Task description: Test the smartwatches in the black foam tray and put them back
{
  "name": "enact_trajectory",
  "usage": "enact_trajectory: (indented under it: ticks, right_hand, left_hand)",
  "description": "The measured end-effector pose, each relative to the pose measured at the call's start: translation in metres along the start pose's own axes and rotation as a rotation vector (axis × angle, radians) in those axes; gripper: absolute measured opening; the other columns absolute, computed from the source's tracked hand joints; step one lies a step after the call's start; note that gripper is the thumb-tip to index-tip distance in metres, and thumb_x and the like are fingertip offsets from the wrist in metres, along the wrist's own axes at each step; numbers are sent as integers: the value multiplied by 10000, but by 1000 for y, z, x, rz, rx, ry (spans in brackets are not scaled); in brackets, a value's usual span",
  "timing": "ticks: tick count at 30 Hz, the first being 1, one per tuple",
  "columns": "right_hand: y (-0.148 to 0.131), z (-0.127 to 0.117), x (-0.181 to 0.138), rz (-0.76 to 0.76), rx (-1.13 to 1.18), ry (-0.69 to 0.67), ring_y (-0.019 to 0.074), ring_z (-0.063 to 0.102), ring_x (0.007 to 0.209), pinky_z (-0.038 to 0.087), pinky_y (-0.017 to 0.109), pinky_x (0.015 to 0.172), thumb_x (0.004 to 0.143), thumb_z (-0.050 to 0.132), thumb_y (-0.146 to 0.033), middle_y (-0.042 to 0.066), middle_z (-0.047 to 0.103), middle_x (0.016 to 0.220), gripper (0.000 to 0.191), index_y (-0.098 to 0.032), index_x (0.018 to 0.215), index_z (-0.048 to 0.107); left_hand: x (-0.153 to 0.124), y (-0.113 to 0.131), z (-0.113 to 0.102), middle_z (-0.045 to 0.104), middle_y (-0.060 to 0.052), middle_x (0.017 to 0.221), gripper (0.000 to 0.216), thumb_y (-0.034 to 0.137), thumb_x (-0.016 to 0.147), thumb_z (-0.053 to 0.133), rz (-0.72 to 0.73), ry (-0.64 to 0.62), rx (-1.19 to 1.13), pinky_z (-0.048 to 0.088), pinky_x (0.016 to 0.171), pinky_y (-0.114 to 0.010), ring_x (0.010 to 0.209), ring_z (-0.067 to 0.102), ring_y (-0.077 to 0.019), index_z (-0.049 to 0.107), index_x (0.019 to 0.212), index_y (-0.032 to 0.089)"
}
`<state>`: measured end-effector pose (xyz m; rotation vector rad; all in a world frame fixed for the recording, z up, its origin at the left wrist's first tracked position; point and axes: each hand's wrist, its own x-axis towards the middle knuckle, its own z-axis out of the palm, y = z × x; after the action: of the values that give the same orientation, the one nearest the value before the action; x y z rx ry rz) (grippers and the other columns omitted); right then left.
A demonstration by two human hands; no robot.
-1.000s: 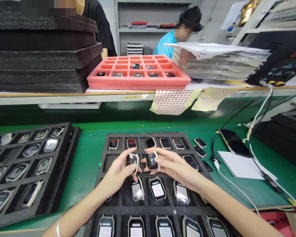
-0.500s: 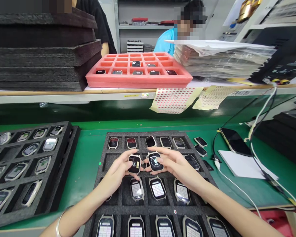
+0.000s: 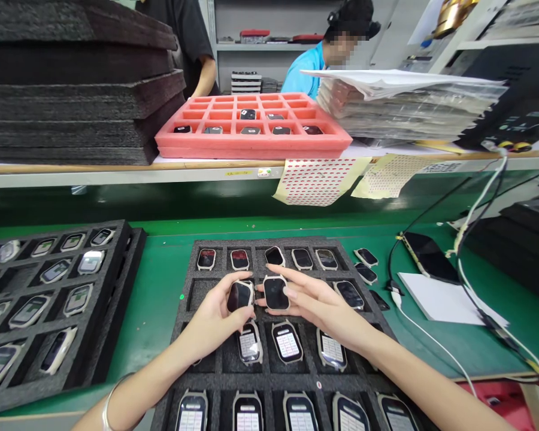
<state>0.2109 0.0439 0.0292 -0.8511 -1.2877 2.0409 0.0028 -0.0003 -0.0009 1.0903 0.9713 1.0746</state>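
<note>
My left hand (image 3: 220, 308) is closed around a smartwatch case without a strap (image 3: 240, 296), its dark screen turned up. Close beside it, my right hand (image 3: 312, 299) grips a second smartwatch case (image 3: 276, 293), also dark, with the thumb at its right edge. Both watches are held over the second row of a black foam tray (image 3: 186, 335). In the tray's top row lie several watches with dark screens, such as one at the left (image 3: 206, 259). Lower rows hold watches with lit white screens, one of them (image 3: 287, 342) just below my hands.
Another foam tray of watches (image 3: 27, 299) lies at the left. Loose watch faces (image 3: 366, 257), a phone (image 3: 430, 257), white paper (image 3: 449, 302) and cables (image 3: 474, 233) are at the right. A pink foam tray (image 3: 251, 146) sits on the shelf; two people are behind it.
The lit watch face in my right hand has gone dark, and that watch has shifted slightly left. My left thumb has moved off its watch's screen to the lower edge.
</note>
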Motion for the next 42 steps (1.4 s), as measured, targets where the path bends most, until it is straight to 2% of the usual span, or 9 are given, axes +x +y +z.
enact_trajectory:
  ticks: [4, 9, 11, 14, 21, 29, 32, 37, 42]
  right_hand:
    - [-3, 1, 0, 24, -10, -39, 228, 674, 1000, 482, 464, 956, 870, 638, -292, 84, 686, 1130, 450, -234, 1301, 526]
    - [-5, -3, 2, -26, -131, -47, 205, 689, 906, 503, 365, 872, 796, 717, -261, 80, 720, 998, 324, -192, 1108, 660]
    - [-4, -4, 1, -25, -166, -57, 206, 686, 898, 512, 345, 831, 785, 727, -261, 82, 721, 979, 329, -184, 1099, 663]
    - [-4, -3, 0, 3, -164, -73, 226, 683, 909, 524, 353, 801, 778, 731, -272, 87, 721, 964, 362, -175, 1118, 649]
    - [-3, -2, 1, -29, -168, -67, 226, 670, 964, 462, 406, 938, 824, 685, -274, 94, 695, 1080, 362, -192, 1173, 631]
    - [-3, -2, 0, -25, -142, -47, 213, 679, 918, 487, 364, 883, 795, 716, -263, 91, 713, 987, 327, -173, 1104, 662]
    - [-2, -1, 0, -23, -109, -70, 204, 687, 880, 503, 348, 839, 782, 727, -262, 77, 706, 958, 355, -166, 1115, 650]
    - [0, -2, -2, -8, -95, -53, 187, 686, 825, 493, 321, 811, 749, 752, -264, 65, 710, 886, 384, -148, 1104, 664]
    - [2, -5, -4, -9, -65, -61, 170, 677, 796, 484, 293, 777, 729, 767, -264, 53, 708, 850, 387, -152, 1088, 679]
  left_hand:
    - [-2, 1, -1, 539, 2, 795, 405, 197, 799, 612, 19, 32, 166, 413, 517, -216, 601, 494, -120, 510, 1191, 192]
    - [-5, 4, -3, 614, -28, 944, 350, 127, 772, 564, 70, -29, 312, 436, 798, -290, 887, 563, -206, 558, 1116, 191]
    - [-6, 3, -3, 619, -27, 942, 370, 115, 768, 555, 82, -41, 330, 425, 831, -296, 938, 561, -220, 550, 1129, 194]
    - [-6, 2, -2, 612, -24, 937, 401, 133, 785, 560, 113, 20, 362, 432, 794, -285, 881, 567, -207, 523, 1177, 206]
    - [-6, 0, 0, 600, -29, 958, 437, 126, 800, 557, 161, 57, 417, 438, 805, -293, 865, 572, -201, 483, 1220, 224]
    - [-8, 3, -2, 607, -30, 942, 388, 130, 814, 519, 101, 7, 371, 431, 811, -290, 949, 572, -220, 482, 1192, 207]
    - [-10, 2, -3, 614, -41, 991, 398, 151, 815, 523, 78, 33, 377, 436, 791, -283, 947, 572, -218, 476, 1207, 203]
    - [-13, 0, -2, 618, -42, 1082, 359, 204, 797, 558, 78, 61, 408, 417, 870, -279, 1000, 567, -217, 536, 1155, 204]
    - [-15, -3, 2, 634, -52, 1016, 382, 338, 790, 590, 75, 159, 403, 462, 716, -262, 883, 593, -222, 565, 1142, 194]
